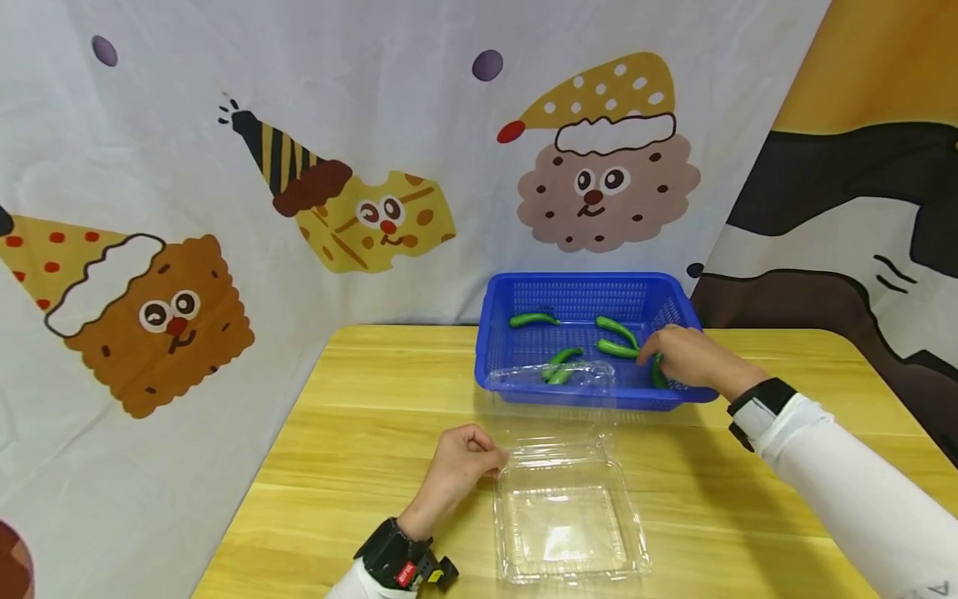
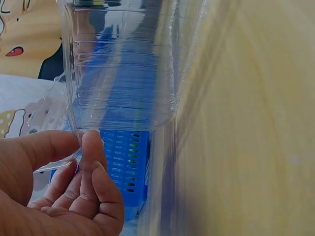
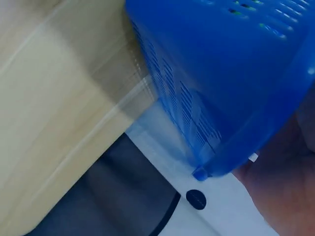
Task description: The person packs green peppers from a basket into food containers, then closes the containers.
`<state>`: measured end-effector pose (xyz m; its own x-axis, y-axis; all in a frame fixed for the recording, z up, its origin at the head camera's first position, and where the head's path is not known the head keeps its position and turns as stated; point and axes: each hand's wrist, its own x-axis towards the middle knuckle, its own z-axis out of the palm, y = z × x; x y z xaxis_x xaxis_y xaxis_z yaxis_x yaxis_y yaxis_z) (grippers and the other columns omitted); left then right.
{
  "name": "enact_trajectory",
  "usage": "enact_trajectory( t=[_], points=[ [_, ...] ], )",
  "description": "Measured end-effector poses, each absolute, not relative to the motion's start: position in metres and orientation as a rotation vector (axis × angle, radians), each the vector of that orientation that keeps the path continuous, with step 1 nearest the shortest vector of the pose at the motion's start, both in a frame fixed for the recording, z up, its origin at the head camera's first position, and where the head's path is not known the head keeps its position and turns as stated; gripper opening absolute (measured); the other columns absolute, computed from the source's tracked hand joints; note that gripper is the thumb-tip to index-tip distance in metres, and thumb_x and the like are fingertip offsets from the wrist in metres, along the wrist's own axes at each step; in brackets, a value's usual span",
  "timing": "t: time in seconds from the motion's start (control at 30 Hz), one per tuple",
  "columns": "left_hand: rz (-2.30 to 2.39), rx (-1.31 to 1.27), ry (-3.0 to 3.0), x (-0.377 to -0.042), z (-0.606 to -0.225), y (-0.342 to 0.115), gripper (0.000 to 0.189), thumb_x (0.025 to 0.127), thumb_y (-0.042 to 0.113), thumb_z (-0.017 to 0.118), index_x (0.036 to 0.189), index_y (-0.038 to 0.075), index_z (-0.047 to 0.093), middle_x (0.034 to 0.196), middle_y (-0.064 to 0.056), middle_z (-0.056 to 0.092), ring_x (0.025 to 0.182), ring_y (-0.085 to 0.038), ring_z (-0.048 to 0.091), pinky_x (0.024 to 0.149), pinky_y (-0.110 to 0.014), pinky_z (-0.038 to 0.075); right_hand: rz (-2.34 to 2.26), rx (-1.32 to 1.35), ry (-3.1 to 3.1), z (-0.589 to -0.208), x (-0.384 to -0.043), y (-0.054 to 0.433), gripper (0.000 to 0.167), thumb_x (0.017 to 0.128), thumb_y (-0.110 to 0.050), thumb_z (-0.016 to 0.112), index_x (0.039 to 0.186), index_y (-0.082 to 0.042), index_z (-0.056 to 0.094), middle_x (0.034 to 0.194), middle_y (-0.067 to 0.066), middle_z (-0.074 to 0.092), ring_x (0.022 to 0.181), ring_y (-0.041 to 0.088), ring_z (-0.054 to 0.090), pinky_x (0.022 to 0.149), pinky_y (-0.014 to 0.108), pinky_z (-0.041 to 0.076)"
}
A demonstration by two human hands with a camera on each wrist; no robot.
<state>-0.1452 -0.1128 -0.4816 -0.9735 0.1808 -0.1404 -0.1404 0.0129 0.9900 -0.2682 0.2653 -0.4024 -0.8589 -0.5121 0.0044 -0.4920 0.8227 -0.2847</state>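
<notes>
A clear plastic clamshell box [image 1: 565,532] stands on the table with its lid [image 1: 550,416] raised toward the back. My left hand [image 1: 462,462] pinches the box's edge near the hinge; the left wrist view shows thumb and index finger [image 2: 91,147] at the clear rim. Behind the box is a blue perforated basket [image 1: 486,333] holding several green peppers [image 1: 615,349]. My right hand [image 1: 684,358] reaches down inside its right end, fingertips beside the peppers. One darker pepper [image 1: 659,374] shows right under the fingers; whether they grip it is hidden. In the right wrist view the basket wall [image 3: 221,88] covers the fingers.
The wooden table [image 1: 359,416] extends to both sides of the box. A cloth backdrop [image 1: 419,83] with cartoon food figures hangs right behind the table and basket. Part of the raised lid overlaps the basket's front rim in the head view.
</notes>
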Motion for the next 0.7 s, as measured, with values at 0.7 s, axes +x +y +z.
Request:
enact_trajectory(
  t=[0.7],
  points=[
    [2.048,0.038,2.074,-0.147,-0.484,-0.115,0.015,0.085,-0.007,0.077,0.091,-0.005,0.063,0.08,-0.012,0.074,0.067,-0.017,0.069,0.07,-0.03,0.063,-0.023,-0.847,2.896,-0.43,-0.29,0.26,0.033,0.075,0.01,0.072,0.091,-0.016,0.083,0.095,0.008,0.077,0.092,0.039,0.066,0.08,0.061,0.047]
  ],
)
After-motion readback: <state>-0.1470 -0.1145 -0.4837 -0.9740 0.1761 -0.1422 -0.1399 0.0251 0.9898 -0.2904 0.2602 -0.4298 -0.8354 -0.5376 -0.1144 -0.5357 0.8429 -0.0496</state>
